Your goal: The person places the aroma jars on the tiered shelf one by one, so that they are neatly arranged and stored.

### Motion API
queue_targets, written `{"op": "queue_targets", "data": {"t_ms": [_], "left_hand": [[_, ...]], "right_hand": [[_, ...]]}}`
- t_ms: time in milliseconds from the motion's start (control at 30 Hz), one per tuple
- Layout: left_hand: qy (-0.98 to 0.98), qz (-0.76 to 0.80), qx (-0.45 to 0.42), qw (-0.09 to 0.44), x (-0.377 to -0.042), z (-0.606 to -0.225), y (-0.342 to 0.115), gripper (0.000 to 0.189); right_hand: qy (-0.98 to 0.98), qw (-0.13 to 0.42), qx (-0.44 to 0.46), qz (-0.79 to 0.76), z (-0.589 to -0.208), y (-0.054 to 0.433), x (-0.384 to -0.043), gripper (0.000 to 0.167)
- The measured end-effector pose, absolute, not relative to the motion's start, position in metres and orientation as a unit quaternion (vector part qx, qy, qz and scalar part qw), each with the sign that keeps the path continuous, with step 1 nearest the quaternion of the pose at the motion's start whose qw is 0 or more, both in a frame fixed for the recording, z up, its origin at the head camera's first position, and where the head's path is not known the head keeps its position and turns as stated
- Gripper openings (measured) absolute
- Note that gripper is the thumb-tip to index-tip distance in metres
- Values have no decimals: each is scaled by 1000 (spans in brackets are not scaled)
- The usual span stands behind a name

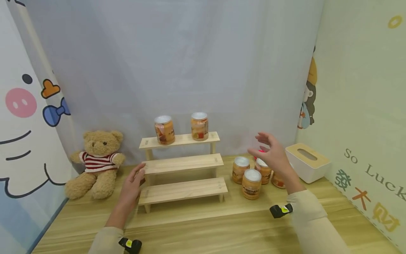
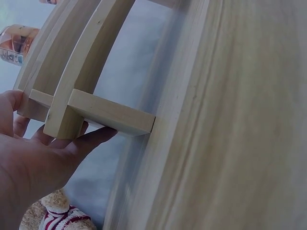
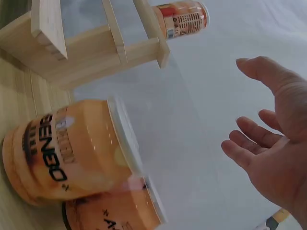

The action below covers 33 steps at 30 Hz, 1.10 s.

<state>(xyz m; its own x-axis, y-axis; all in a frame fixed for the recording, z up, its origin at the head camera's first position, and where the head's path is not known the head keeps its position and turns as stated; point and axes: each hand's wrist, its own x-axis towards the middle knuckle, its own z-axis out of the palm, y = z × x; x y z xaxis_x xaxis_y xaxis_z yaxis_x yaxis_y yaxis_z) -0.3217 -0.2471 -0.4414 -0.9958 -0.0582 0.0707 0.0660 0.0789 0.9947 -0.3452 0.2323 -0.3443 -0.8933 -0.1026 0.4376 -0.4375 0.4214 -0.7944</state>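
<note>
A three-tier wooden shelf (image 1: 184, 188) stands on the table. My left hand (image 1: 130, 187) holds its left end, thumb by the middle board and fingers behind the end frame in the left wrist view. Two orange cans with silver lids, a left one (image 1: 165, 130) and a right one (image 1: 200, 127), stand upright on the top board. My right hand (image 1: 274, 155) is raised over a group of similar cans right of the shelf, thumb and fingers spread apart around nothing. A front can (image 1: 251, 185) and a left can (image 1: 240, 170) show well; others lie partly hidden by the hand.
A teddy bear (image 1: 99, 162) in a striped shirt sits left of the shelf. A white tissue box (image 1: 307, 162) with a wooden lid stands right of the cans. Something red (image 1: 260, 153) shows behind the right hand. A pale curtain (image 1: 190, 70) hangs behind the table.
</note>
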Motion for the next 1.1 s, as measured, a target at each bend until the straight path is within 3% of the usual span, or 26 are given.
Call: {"op": "queue_targets", "data": {"t_ms": [433, 833, 1100], "left_hand": [[-740, -671, 6, 38, -319, -440, -255, 61], [-734, -679, -9, 32, -321, -444, -248, 60], [-736, -675, -13, 35, -320, -444, -247, 65]], "right_hand": [[-886, 188, 77, 417, -378, 280, -338, 81], [-881, 185, 22, 435, -413, 314, -336, 81], [-870, 146, 11, 471, -433, 324, -337, 84]]}}
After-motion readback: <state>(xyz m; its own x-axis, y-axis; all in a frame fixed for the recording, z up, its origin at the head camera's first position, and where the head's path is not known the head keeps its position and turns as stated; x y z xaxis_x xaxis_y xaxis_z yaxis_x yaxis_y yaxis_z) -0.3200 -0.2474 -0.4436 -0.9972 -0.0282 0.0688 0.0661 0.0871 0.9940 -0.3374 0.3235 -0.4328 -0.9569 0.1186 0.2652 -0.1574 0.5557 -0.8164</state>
